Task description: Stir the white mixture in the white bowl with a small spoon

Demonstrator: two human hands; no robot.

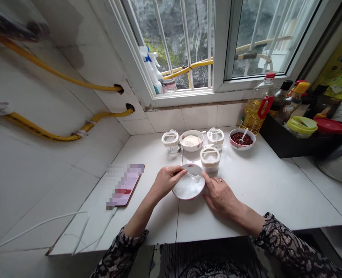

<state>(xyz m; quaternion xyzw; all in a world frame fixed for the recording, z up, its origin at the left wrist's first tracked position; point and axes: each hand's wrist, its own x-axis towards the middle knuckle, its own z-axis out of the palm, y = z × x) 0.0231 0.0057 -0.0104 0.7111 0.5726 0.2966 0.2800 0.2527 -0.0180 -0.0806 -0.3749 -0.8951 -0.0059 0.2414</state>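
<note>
A white bowl of white powder or grains stands near the middle of the counter, tilted a little. My left hand pinches the handle of a small white spoon, whose head rests in the white contents. At the bowl's right side, my right hand grips the rim between thumb and fingers. Just behind the bowl is a lidded clear jar. Farther back are two more clear jars, a bowl of pale grains and a bowl of dark red beans with a white spoon.
A phone with a white cable lies on the counter at the left. An oil bottle and a black box of condiments stand at the back right. A barred window is above the tiled wall, with yellow pipes at the left.
</note>
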